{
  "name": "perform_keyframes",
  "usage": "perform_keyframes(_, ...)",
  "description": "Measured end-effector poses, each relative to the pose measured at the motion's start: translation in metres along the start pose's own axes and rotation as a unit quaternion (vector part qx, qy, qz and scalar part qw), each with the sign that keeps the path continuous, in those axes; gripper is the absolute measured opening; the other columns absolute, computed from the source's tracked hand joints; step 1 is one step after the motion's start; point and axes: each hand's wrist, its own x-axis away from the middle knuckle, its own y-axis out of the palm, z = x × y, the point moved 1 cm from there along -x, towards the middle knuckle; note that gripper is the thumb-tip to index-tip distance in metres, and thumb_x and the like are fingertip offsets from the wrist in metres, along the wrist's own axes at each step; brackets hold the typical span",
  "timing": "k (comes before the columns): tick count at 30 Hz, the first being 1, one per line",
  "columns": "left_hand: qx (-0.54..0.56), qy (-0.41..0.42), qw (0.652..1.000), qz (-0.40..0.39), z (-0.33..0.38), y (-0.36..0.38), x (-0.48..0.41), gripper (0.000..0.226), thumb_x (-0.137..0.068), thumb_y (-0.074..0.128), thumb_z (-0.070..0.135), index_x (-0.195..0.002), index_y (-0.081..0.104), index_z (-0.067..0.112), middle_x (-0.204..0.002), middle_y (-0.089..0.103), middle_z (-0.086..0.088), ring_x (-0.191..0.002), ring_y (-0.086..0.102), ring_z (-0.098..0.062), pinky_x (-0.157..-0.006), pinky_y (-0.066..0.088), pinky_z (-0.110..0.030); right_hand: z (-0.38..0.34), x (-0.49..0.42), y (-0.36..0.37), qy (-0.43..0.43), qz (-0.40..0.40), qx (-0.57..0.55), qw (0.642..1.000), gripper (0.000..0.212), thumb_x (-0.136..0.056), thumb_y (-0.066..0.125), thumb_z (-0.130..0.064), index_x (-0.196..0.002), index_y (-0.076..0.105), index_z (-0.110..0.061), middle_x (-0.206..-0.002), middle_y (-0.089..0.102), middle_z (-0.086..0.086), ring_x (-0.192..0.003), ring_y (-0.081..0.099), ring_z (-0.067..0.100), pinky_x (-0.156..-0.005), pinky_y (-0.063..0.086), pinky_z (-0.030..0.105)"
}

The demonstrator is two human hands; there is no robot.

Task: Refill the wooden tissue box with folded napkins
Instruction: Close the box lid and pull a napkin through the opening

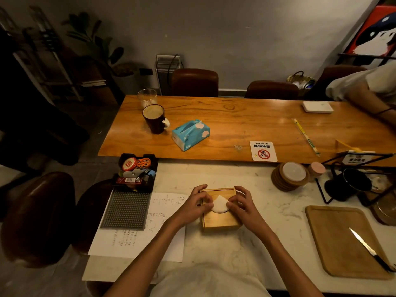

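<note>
Wooden tissue box (219, 219) sits on the pale marble counter (252, 243), close to the near edge, with a white napkin (219, 204) poking up through the opening in its lid. On the far left, a grey studded mat (126, 210) and a sheet of written paper (137, 243) lie just beside the box, and the paper runs over the counter's left edge. The left hand (194, 205) cups the box's left side, fingers curled round the far corner, thumb pinching the napkin. The right hand (243, 203) mirrors it on the right side, fingertips pinching the napkin too. Bare marble lies open right of the box, up to the wooden board (334, 243) with a knife (371, 250) on it, near the right edge.
</note>
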Motion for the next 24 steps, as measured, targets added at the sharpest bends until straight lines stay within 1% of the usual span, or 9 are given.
perform_keyframes(4,-0.001,0.001,1.000,-0.003,0.0029,-0.0012,0.0009,0.002,-0.091,0.063,0.017,-0.091,0.063,0.019,-0.154,0.026,0.002,-0.141,0.027,-0.015,-0.108,0.032,-0.030,-0.0018,0.0011,0.0000,0.003,-0.005,-0.007,1.000,0.010,-0.092,0.062,-0.028,-0.088,0.066,-0.037,-0.144,0.029,-0.007,-0.134,0.037,0.016,-0.112,0.036,0.047)
perform_keyframes(8,0.000,0.001,1.000,-0.001,0.0030,0.0001,0.0008,0.008,-0.092,0.062,0.017,-0.087,0.062,0.023,-0.153,0.027,0.001,-0.142,0.028,-0.017,-0.112,0.034,-0.036,-0.0039,0.0011,0.0005,0.003,0.005,-0.008,1.000,0.014,-0.092,0.062,-0.027,-0.085,0.066,-0.039,-0.145,0.030,-0.007,-0.134,0.036,0.016,-0.111,0.036,0.048)
perform_keyframes(11,0.001,-0.003,1.000,0.002,0.0045,0.0002,0.0012,0.011,-0.092,0.062,0.017,-0.086,0.061,0.026,-0.153,0.027,0.001,-0.142,0.028,-0.018,-0.113,0.035,-0.038,-0.0066,0.0016,0.0008,0.004,0.006,-0.007,1.000,0.014,-0.091,0.062,-0.027,-0.085,0.066,-0.038,-0.144,0.030,-0.007,-0.132,0.038,0.015,-0.111,0.037,0.046)
perform_keyframes(12,0.003,-0.002,1.000,0.002,0.0045,0.0001,0.0011,0.011,-0.092,0.062,0.017,-0.086,0.061,0.026,-0.153,0.027,0.001,-0.142,0.028,-0.018,-0.112,0.035,-0.037,-0.0074,0.0019,0.0007,0.005,0.006,-0.006,1.000,0.014,-0.091,0.062,-0.027,-0.085,0.066,-0.039,-0.143,0.031,-0.007,-0.132,0.039,0.014,-0.111,0.038,0.045)
perform_keyframes(15,0.001,-0.009,1.000,0.003,0.0060,-0.0002,0.0010,0.009,-0.093,0.061,0.015,-0.087,0.060,0.023,-0.154,0.027,0.000,-0.142,0.027,-0.018,-0.105,0.034,-0.028,-0.0084,0.0025,0.0008,0.001,0.009,-0.004,1.000,0.015,-0.091,0.062,-0.026,-0.084,0.066,-0.039,-0.142,0.031,-0.005,-0.132,0.039,0.015,-0.110,0.038,0.043)
perform_keyframes(17,-0.003,-0.011,1.000,0.000,0.0064,-0.0004,0.0005,0.008,-0.093,0.061,0.015,-0.088,0.060,0.021,-0.154,0.027,-0.001,-0.143,0.026,-0.018,-0.103,0.032,-0.026,-0.0083,0.0020,0.0007,0.002,0.010,-0.002,1.000,0.011,-0.092,0.061,-0.025,-0.086,0.066,-0.034,-0.142,0.032,-0.005,-0.132,0.038,0.015,-0.110,0.038,0.041)
perform_keyframes(20,-0.001,-0.010,1.000,0.000,0.0056,-0.0006,0.0015,0.003,-0.093,0.060,0.016,-0.096,0.062,0.018,-0.154,0.027,0.001,-0.143,0.025,-0.016,-0.104,0.030,-0.026,-0.0072,0.0022,-0.0010,0.006,0.011,0.004,1.000,0.006,-0.092,0.060,-0.026,-0.094,0.066,-0.026,-0.140,0.033,-0.006,-0.131,0.039,0.013,-0.109,0.039,0.038)
perform_keyframes(24,-0.008,-0.005,1.000,0.003,0.0059,-0.0029,0.0041,0.017,-0.094,0.060,0.020,-0.111,0.062,0.017,-0.155,0.028,0.003,-0.143,0.024,-0.012,-0.111,0.023,-0.028,-0.0095,0.0045,-0.0025,0.016,0.010,-0.001,1.000,0.012,-0.095,0.056,-0.025,-0.101,0.065,-0.021,-0.140,0.034,-0.005,-0.130,0.040,0.010,-0.107,0.040,0.031)
